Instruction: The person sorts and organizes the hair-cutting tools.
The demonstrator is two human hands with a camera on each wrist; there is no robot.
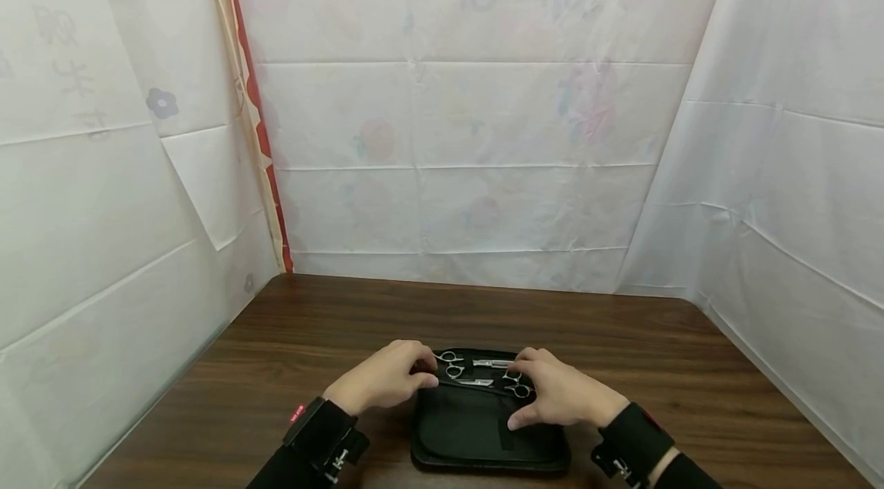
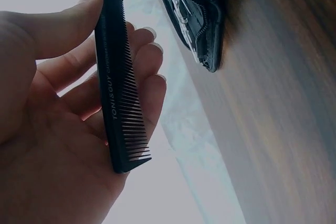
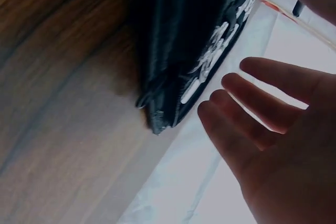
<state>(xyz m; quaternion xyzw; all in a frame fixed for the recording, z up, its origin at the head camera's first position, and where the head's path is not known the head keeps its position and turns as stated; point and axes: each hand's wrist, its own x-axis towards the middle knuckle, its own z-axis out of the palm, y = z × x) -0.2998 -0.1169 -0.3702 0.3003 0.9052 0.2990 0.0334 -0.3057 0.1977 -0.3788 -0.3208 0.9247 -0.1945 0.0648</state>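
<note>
So the biggest thing going on here is the white sheeting (image 1: 470, 128) hanging all around as a backdrop, with faint flower prints on it and a red-edged strip (image 1: 255, 113) running down the left corner. Below that a dark wooden table (image 1: 621, 343) is filling the bottom of the head view. Sitting on it, near the front edge, is a black zip case (image 1: 483, 435) lying open, and its far half is showing a few pairs of silver scissors (image 1: 450, 365) tucked in side by side. Both hands are hovering right at that far half, and black wrist straps are showing on both arms. The left hand (image 1: 383, 380) is at the case's left edge, and the left wrist view is giving it away: it's holding a black comb (image 2: 118, 93) with "TONI&GUY" printed on the spine, the thumb and curled fingers pinching it across the palm, teeth pointing toward the fingertips. The comb is up off the table, just beside the case. The right hand (image 1: 552, 393) is resting over the right side of the case, fingers fairly straight and relaxed, spread a bit, gripping nothing as far as the right wrist view is showing.
</note>
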